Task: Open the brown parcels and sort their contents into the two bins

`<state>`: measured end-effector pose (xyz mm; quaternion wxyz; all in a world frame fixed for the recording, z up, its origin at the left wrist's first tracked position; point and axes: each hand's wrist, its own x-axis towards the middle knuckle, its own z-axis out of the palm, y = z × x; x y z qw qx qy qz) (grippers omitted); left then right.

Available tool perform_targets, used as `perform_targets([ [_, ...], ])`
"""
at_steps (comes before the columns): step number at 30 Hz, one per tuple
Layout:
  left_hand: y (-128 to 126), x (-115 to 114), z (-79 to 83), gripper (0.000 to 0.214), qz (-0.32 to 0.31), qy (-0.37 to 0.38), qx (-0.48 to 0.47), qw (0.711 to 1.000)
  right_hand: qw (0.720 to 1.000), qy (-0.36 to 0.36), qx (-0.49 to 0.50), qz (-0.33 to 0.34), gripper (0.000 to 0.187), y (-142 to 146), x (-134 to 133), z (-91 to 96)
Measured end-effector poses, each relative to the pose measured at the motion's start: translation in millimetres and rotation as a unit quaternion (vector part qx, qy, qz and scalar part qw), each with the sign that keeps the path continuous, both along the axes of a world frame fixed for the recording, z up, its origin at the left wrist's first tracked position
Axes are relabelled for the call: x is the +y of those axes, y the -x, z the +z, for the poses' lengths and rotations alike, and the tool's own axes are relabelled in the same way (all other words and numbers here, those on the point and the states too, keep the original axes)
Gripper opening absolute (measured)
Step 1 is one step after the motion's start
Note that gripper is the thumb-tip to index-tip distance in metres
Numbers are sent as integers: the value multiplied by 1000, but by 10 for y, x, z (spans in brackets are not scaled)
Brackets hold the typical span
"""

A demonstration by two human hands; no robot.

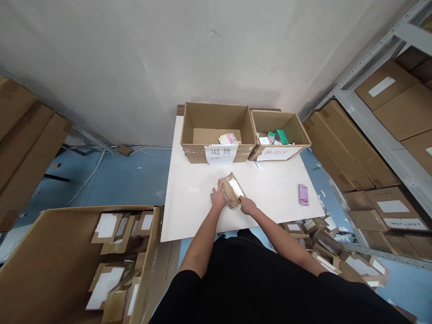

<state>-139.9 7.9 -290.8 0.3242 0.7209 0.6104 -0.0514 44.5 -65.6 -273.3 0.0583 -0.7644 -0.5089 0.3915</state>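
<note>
- The brown kraft mailer point(231, 190), bound in clear tape and bearing a white label, lies between the two hands, above the middle of the white-topped bench point(189, 211); whether it rests on the surface or is slightly raised cannot be told.
- Its long axis runs on a slant, from far left to near right, and it sits directly before the person's chest.
- The left hand point(218, 197) is on the mailer's left long edge, its fingers point(222, 191) curled over the package. The right hand point(248, 205) is at the near right corner, its fingers point(241, 200) pressed against the package. Both hands are closed on it, and neither is nearer by much.
- Two open corrugated cardboard boxes stand side by side at the bench's far edge. The larger box point(202, 121) holds a few pink-and-white packets point(228, 138), and the smaller box point(270, 121) holds green retail cartons point(281, 136).
- Each box has one white paper sign with handwritten characters: the larger box's sign point(221, 154) and the smaller box's sign point(279, 153).
- One pixelated purple item point(303, 195) lies alone on the bench, right of the hands.
- A large open carton point(43, 265) at lower left holds several kraft envelopes point(106, 227), too stacked to count.
</note>
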Motion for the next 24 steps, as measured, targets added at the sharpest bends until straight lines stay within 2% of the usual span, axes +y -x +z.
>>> perform_targets([
  [3, 18, 18, 17, 119, 2, -9, 4, 1000, 1000, 9, 4, -28, 47, -91, -250, 25],
  [6, 27, 5, 43, 120, 5, -16, 1, 1000, 999, 19, 2, -46, 45, -141, -350, 78],
  [8, -28, -63, 52, 118, 12, -18, -7, 1000, 997, -3, 10, -75, 44, -183, -392, 118],
  [12, -346, -318, 47, 100, 52, -31, 4, 998, 980, -67, 41, -181, 51, -322, -543, 172],
  [15, -579, -388, 73, 89, 56, -10, 32, 998, 940, -69, 135, -305, 37, -430, -649, 184],
  [18, -594, -219, 118, 80, 21, 10, 33, 999, 871, -94, 242, -416, 28, -510, -689, 186],
  [20, -501, -52, 115, 73, -30, -27, 10, 999, 842, -102, 272, -455, 30, -548, -691, 187],
  [22, -393, 60, 68, 71, -101, -62, -13, 993, 838, -95, 276, -461, 36, -579, -687, 190],
  [24, -326, 65, -13, 69, -152, -65, -13, 986, 858, -80, 263, -434, 41, -606, -675, 197],
])
